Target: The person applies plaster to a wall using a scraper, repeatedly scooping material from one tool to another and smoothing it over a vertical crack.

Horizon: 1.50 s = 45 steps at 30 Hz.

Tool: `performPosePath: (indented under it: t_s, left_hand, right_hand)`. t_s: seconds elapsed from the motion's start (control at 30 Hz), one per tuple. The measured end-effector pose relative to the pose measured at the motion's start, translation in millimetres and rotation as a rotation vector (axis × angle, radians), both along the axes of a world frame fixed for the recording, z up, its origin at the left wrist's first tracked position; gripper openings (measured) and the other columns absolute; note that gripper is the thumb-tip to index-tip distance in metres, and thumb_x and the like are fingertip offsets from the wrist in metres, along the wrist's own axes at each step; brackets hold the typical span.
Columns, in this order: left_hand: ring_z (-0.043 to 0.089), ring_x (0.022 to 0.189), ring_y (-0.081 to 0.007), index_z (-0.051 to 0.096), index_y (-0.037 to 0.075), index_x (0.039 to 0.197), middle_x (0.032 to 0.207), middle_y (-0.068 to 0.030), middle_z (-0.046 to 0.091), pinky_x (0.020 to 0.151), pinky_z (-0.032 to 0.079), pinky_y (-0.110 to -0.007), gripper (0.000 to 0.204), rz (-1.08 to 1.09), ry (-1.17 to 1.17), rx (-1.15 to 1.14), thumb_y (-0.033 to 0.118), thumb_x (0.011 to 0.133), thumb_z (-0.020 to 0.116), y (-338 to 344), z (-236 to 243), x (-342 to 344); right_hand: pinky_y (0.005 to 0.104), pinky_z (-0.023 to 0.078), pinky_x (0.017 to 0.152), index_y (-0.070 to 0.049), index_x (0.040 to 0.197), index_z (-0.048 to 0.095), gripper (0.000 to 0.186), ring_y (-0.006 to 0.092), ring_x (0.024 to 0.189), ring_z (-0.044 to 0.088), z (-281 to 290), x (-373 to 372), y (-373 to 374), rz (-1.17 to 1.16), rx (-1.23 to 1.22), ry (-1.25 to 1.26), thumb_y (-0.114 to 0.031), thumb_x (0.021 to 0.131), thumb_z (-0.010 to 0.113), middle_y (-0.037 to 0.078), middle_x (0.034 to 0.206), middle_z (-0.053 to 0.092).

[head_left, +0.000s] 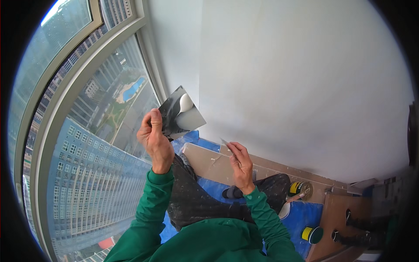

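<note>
A white wall [305,83] fills the view above and to the right of both sets of fingers, while a curved window [87,144] over high-rise towers runs to the left of them. Below the fingers, blue floor sheeting [301,216] and brown board [205,159] cover the floor at the wall's foot; the person's paint-flecked dark trousers [196,201] hide much of it, and the picture's dark rim cuts off the room's far right. A person in a green top grips a square dark plaster hawk [181,115] in the left hand [153,137], its fingers clenched on the lower left edge, a pale smear of filler [186,105] sitting on the plate just above and right of them. The right hand [240,161], lower and to the right, pinches a small filling knife [225,143]; its thin blade is hard to make out against the wall. Two green-and-yellow tape rolls [312,233] lie well below and right of those fingers, one partly hidden.
</note>
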State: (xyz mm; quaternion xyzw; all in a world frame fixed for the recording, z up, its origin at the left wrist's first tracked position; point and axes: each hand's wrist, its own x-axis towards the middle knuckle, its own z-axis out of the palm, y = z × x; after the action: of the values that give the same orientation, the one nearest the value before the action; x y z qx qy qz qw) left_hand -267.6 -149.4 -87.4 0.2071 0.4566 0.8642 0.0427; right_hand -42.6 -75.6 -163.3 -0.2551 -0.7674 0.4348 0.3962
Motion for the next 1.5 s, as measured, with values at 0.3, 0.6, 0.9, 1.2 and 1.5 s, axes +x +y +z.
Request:
performPosePath:
  t_s: [0.3, 0.6, 0.9, 1.2, 1.5]
  left_hand:
    - [0.062, 0.091, -0.0131, 0.061, 0.004, 0.101, 0.096, -0.0041, 0.064, 0.082, 0.049, -0.028, 0.026, -0.173, -0.327, -0.122, 0.029, 0.100, 0.055, -104.3, -1.0, -8.1]
    - [0.063, 0.095, -0.0175, 0.059, 0.004, 0.107, 0.103, -0.0071, 0.063, 0.085, 0.050, -0.033, 0.029, -0.185, -0.401, -0.187, 0.032, 0.101, 0.053, -129.9, -10.2, -4.7]
    - [0.062, 0.096, -0.0175, 0.060, 0.004, 0.106, 0.105, -0.0068, 0.063, 0.086, 0.049, -0.033, 0.028, -0.206, -0.381, -0.165, 0.031, 0.101, 0.053, -135.0, 5.9, 0.0]
    - [0.063, 0.099, -0.0190, 0.062, 0.002, 0.117, 0.110, -0.0078, 0.066, 0.088, 0.050, -0.034, 0.034, -0.276, -0.421, -0.130, 0.031, 0.100, 0.054, -136.6, -2.5, 4.2]
    - [0.064, 0.099, -0.0189, 0.063, 0.002, 0.115, 0.108, -0.0069, 0.067, 0.088, 0.051, -0.033, 0.033, -0.255, -0.420, -0.034, 0.029, 0.100, 0.053, -144.9, 27.1, 4.9]
  right_hand:
    - [0.0463, 0.046, 0.096, -0.002, 0.120, 0.052, 0.034, 0.0274, 0.110, 0.057, -121.7, -116.7, 63.0, -0.372, -1.219, 0.981, -0.018, 0.091, 0.057, 0.011, 0.119, 0.057]
    - [0.0387, 0.057, 0.072, 0.008, 0.107, 0.051, 0.026, 0.0282, 0.091, 0.063, -42.6, -194.4, 143.1, -0.695, -1.009, 0.920, -0.006, 0.086, 0.055, 0.018, 0.107, 0.059]
    - [0.0399, 0.056, 0.075, -0.003, 0.121, 0.050, 0.036, 0.0257, 0.098, 0.062, -118.9, -171.8, 100.5, -0.579, -1.030, 0.975, -0.006, 0.086, 0.058, 0.012, 0.113, 0.058]
    - [0.0377, 0.057, 0.076, 0.011, 0.112, 0.048, 0.030, 0.0249, 0.091, 0.062, -48.8, -203.9, 138.4, -0.598, -0.766, 0.955, 0.003, 0.083, 0.050, 0.017, 0.108, 0.057]
    - [0.0365, 0.050, 0.068, 0.011, 0.078, 0.052, 0.021, 0.0306, 0.070, 0.059, 206.6, -235.2, 146.5, -0.606, -0.778, 0.781, -0.007, 0.087, 0.054, 0.019, 0.076, 0.057]
